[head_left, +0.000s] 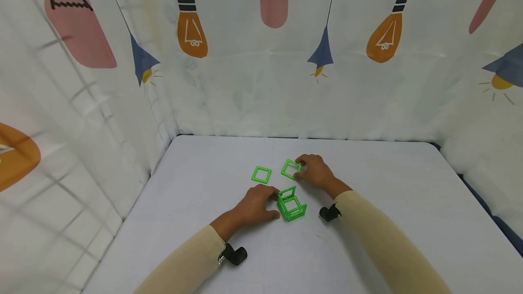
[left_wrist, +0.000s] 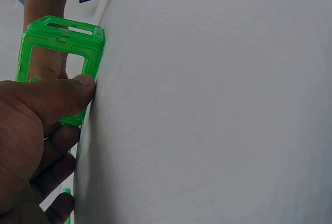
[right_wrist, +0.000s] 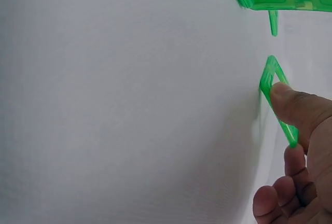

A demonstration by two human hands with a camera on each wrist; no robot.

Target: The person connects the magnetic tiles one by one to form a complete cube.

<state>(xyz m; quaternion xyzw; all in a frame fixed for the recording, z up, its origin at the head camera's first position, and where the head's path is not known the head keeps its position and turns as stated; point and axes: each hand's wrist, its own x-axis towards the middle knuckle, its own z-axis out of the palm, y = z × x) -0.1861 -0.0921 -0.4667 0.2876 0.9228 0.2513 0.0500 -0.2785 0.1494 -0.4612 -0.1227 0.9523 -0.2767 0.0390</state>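
In the head view, my left hand [head_left: 257,206] is at the left side of a green partly built cube [head_left: 291,212] made of open square magnetic tiles. Its index finger and thumb hold the cube's left side. In the left wrist view the thumb lies across a cube wall [left_wrist: 57,41]. My right hand [head_left: 316,171], farther back and to the right, pinches a single green square magnetic tile [head_left: 283,167] by its edge. The right wrist view shows this tile [right_wrist: 269,73] tilted between thumb and fingers. Another green square tile [head_left: 255,177] lies flat on the table between the hands.
A white-covered table [head_left: 367,167] spreads under everything. Behind it hangs a white cloth backdrop [head_left: 253,94] printed with bulbs, lamps and pencils. Each wrist wears a small black device, one on the left [head_left: 234,255] and one on the right [head_left: 329,213].
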